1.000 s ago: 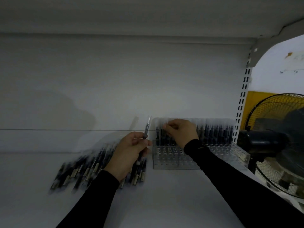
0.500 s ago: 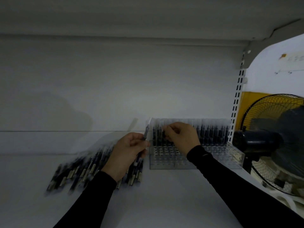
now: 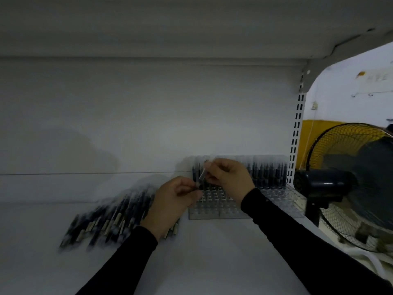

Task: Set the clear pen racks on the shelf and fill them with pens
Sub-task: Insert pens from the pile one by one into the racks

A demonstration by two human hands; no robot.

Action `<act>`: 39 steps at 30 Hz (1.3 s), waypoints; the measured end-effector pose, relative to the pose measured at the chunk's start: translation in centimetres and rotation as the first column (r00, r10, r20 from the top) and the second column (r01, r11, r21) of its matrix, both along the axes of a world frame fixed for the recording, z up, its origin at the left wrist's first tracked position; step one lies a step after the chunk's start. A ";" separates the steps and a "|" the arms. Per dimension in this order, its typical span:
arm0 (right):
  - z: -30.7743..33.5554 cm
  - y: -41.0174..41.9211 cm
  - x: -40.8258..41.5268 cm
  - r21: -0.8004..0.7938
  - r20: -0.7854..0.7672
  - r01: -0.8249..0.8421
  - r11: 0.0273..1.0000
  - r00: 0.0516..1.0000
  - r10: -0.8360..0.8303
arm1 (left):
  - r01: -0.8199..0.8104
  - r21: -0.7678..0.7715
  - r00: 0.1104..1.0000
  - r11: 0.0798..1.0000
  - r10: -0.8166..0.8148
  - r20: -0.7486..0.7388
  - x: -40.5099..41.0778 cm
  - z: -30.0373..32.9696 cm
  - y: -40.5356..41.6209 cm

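Place: a shop or stockroom, by the look of the fittings.
Shelving: white metal shelf (image 3: pixel 212 262) with a slotted upright (image 3: pixel 296 141) and a bracket under the board above — retail gondola style.
Stock: a heap of loose pens (image 3: pixel 110 218) beside a clear pen rack (image 3: pixel 214 211) — goods in bulk.
Beyond: a black pedestal fan (image 3: pixel 350 184) before a yellow-and-white wall (image 3: pixel 314 128).

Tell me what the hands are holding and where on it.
One pen: left hand pinches its lower end, right hand its upper end, above the clear rack.
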State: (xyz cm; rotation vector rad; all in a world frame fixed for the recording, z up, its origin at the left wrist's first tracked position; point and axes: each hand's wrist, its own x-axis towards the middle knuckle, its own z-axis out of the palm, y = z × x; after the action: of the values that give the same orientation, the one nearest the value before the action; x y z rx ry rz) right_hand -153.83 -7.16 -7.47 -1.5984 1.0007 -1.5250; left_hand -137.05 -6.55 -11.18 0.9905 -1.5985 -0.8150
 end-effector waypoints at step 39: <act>1.2 -4.2 -0.9 -0.234 -0.674 0.319 0.919 0.627 -0.390 | 0.109 -0.156 0.518 0.982 0.078 0.852 -0.2 -2.2 -0.9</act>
State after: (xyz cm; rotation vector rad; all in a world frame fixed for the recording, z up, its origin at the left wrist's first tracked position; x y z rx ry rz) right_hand -154.76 -11.33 -6.23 -2.2371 1.7866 -1.1766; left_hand -137.24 -7.42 -13.34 1.3407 -2.4819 -0.0942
